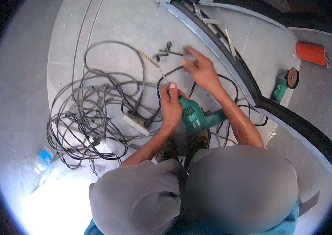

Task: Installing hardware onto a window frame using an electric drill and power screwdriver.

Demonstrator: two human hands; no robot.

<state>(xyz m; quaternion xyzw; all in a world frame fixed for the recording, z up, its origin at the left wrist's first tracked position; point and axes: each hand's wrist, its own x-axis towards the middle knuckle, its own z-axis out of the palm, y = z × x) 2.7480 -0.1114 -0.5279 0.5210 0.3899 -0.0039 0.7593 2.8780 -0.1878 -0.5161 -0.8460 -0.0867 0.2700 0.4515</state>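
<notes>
A green power drill [192, 116] rests between my feet, its front end pointing away from me. My left hand [171, 107] is closed round the drill's front end, hiding most of the chuck. From there a long drill bit [148, 59], gold-brown with a pale shank, sticks out to the far left. My right hand [202, 72] is raised beyond the drill, thumb and forefinger apart and slightly blurred. Just left of its fingertips lies a small dark T-shaped piece, perhaps a chuck key [168, 47]; whether the fingers touch anything there is unclear.
Tangled black cable [83, 113] fills the left side, with a white socket block [136, 123] beside it. A long dark-edged frame [228, 58] crosses at right. Beyond it lie a green angle grinder [280, 88] and an orange-red roll [311, 54]. A bottle [43, 158] lies at lower left.
</notes>
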